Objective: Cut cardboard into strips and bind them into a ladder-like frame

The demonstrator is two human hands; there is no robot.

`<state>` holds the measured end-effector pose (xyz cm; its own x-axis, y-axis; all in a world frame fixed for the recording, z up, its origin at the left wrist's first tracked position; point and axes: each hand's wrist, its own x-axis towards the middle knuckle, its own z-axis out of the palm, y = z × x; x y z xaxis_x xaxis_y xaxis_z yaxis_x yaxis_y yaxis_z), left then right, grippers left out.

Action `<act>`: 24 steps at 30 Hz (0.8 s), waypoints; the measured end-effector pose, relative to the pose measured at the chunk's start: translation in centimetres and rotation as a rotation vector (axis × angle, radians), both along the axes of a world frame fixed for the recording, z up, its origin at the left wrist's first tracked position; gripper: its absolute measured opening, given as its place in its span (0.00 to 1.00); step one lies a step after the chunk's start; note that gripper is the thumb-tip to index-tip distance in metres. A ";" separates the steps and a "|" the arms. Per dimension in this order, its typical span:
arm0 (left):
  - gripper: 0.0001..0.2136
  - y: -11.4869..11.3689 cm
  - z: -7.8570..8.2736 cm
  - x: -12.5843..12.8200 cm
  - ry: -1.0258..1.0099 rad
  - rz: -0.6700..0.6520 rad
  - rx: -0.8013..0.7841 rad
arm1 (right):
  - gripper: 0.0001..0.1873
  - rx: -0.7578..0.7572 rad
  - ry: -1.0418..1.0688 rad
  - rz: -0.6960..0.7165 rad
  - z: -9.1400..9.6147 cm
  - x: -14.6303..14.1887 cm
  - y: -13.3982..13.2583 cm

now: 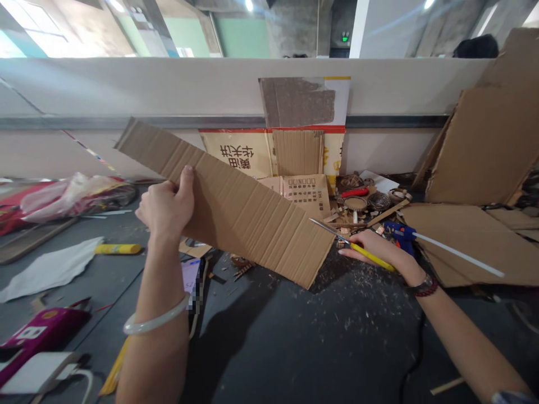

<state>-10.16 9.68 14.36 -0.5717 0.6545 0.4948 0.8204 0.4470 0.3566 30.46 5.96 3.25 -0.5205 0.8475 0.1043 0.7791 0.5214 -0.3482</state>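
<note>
My left hand (166, 205) grips the near edge of a long corrugated cardboard strip (248, 216), which slants up to the left across the view. My right hand (377, 249) holds a pair of yellow-handled scissors (370, 257). Their closed metal blades point left, with the tips touching or just reaching the strip's upper edge. A blue hot glue gun (400, 235) lies just beyond my right hand, partly hidden by it.
Large cardboard sheets (475, 241) lie and lean at the right. Printed cartons (236, 151) stand against a low wall, with a heap of woven and cardboard craft pieces (357, 207) before them. Shavings dot the grey floor. A yellow tube (118, 249) and white sheet (50, 269) lie left.
</note>
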 end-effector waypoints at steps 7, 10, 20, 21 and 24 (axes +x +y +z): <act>0.40 1.0 -1.0 -1.2 -0.015 -0.038 -0.077 | 0.20 0.023 0.055 0.043 -1.8 -0.6 0.3; 0.40 1.3 -1.3 -1.6 -0.036 -0.050 -0.117 | 0.17 0.017 0.074 0.060 -2.2 -0.7 0.4; 0.38 1.5 -1.3 -1.9 -0.055 -0.042 -0.186 | 0.20 -0.048 0.101 0.043 -1.6 -1.0 0.4; 0.39 1.5 -1.3 -1.8 -0.049 -0.041 -0.179 | 0.21 -0.085 0.111 0.046 -1.2 -0.9 0.3; 0.40 1.2 -1.0 -1.6 -0.030 -0.031 -0.139 | 0.24 -0.196 0.113 0.049 -0.1 -0.7 0.0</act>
<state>-11.79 10.90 13.31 -0.5634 0.7328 0.3814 0.8244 0.4684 0.3178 29.71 5.99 3.12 -0.5557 0.8314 0.0007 0.7047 0.4714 -0.5303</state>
